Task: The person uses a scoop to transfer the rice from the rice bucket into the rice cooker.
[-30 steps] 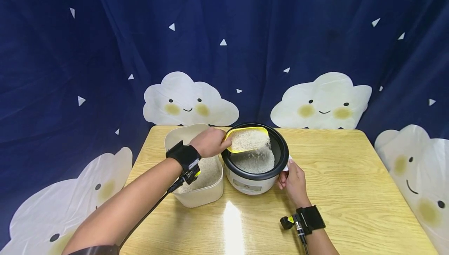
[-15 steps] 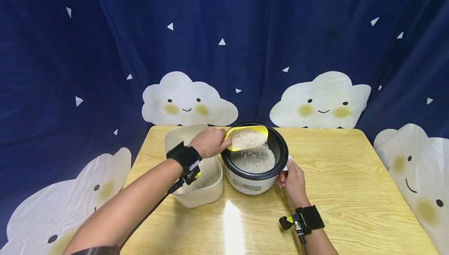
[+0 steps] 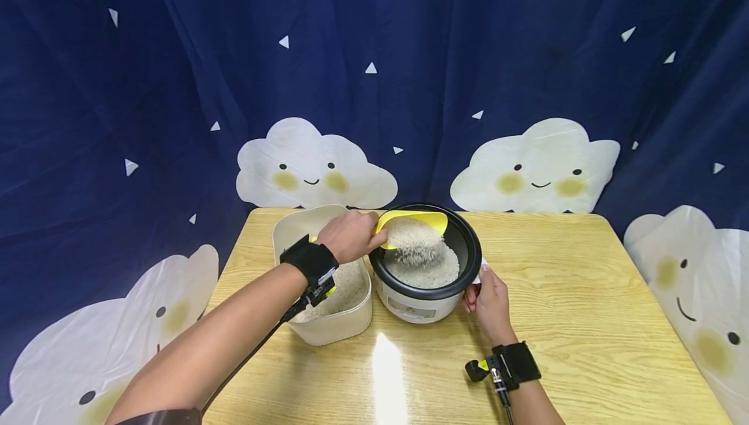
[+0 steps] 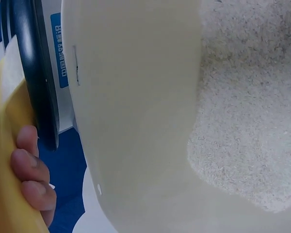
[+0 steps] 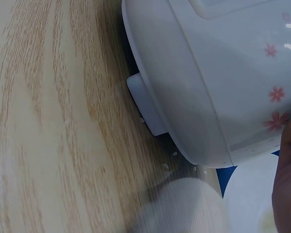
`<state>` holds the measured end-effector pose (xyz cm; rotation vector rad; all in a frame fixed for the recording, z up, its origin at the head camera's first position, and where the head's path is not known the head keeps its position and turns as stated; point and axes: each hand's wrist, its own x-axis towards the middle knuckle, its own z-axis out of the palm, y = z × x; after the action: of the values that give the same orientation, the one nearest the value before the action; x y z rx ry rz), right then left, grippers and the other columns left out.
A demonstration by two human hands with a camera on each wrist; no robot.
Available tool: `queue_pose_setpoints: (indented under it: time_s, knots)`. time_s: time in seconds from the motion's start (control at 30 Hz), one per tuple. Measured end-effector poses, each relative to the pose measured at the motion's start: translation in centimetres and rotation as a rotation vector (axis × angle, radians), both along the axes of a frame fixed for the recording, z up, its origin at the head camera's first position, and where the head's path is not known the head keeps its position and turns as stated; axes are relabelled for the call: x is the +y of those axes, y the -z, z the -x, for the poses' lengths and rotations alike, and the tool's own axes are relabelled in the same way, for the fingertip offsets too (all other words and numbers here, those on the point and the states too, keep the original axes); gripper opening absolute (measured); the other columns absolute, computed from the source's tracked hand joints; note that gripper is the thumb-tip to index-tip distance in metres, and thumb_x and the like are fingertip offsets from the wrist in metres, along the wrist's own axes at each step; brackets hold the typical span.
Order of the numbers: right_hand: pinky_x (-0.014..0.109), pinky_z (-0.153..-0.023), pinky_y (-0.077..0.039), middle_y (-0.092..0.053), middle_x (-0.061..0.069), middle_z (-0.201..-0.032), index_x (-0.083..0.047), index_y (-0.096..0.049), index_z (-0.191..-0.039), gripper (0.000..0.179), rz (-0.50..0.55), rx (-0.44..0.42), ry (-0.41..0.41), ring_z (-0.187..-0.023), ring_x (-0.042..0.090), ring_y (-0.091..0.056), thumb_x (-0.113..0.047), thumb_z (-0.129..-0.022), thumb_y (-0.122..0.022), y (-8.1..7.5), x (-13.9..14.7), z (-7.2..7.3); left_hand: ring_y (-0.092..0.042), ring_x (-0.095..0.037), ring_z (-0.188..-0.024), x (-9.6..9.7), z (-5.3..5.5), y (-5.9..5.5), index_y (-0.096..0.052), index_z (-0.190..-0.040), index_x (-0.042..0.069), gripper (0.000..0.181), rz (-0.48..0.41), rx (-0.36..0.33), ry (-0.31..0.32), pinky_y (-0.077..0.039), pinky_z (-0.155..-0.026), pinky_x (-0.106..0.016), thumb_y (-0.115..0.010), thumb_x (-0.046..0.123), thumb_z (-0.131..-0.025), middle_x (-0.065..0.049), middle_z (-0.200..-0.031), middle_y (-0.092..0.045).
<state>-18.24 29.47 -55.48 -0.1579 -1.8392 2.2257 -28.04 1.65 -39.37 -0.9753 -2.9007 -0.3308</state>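
My left hand (image 3: 350,236) grips a yellow scoop (image 3: 435,218) at its left end, fingers wrapped round it in the left wrist view. Tilted over the rice cooker (image 3: 404,307), the scoop spills white rice (image 3: 418,257) from its lower edge. A mound of rice (image 3: 435,275) lies inside the cooker's dark pot. On the cooker's right side, my right hand (image 3: 493,301) holds the white side handle (image 3: 481,271). Left of the cooker stands a cream bin (image 3: 336,331) with rice (image 4: 252,107) in it, partly hidden under my left wrist.
The bin and cooker stand side by side on a wooden table (image 3: 585,321). A few loose grains (image 5: 166,166) lie on the tabletop by the cooker's base. Behind the table hangs a dark blue curtain (image 3: 374,9) with cloud faces.
My left hand has tipped the scoop further, so more of its yellow inside shows and rice slides off its near edge in a thicker stream. My right hand has stayed put.
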Motion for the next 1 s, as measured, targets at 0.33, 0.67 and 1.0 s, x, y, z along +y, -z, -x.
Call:
queue_pose_setpoints:
  time_s: [0.33, 0.67, 1.0]
  knots:
    - [0.030, -0.041, -0.038, -0.042, -0.001, -0.052, -0.003, -0.044, -0.075, 0.054, -0.009, 0.008, 0.000, -0.040, 0.010, -0.040, -0.042, -0.112, -0.036, 0.11, -0.03, 0.07, -0.054, -0.015, -0.053, 0.20, 0.14, 0.14, -0.049, -0.070, 0.015, 0.039, -0.010, 0.061, -0.008, -0.044, -0.050, -0.034, -0.056, 0.034, -0.102, 0.004, -0.060, -0.045]
    - [0.030, -0.041, -0.038, -0.042, -0.001, -0.052, 0.000, -0.043, -0.076, 0.057, -0.022, 0.002, 0.003, -0.040, 0.011, -0.039, -0.043, -0.112, -0.035, 0.13, 0.11, 0.07, -0.064, -0.025, -0.058, 0.43, 0.30, 0.10, -0.057, -0.080, 0.010, 0.034, 0.014, 0.112, -0.052, -0.053, -0.056, -0.047, -0.057, 0.035, -0.102, -0.006, -0.068, -0.063]
    - [0.029, -0.042, -0.039, -0.042, -0.001, -0.052, -0.003, -0.045, -0.076, 0.054, -0.019, -0.018, 0.015, -0.041, 0.010, -0.040, -0.043, -0.112, -0.035, 0.30, 0.09, 0.03, -0.064, -0.023, -0.057, 0.90, 0.62, 0.01, -0.057, -0.083, 0.008, 0.033, 0.036, 0.150, -0.043, -0.053, -0.054, -0.044, -0.057, 0.036, -0.102, -0.005, -0.067, -0.063]
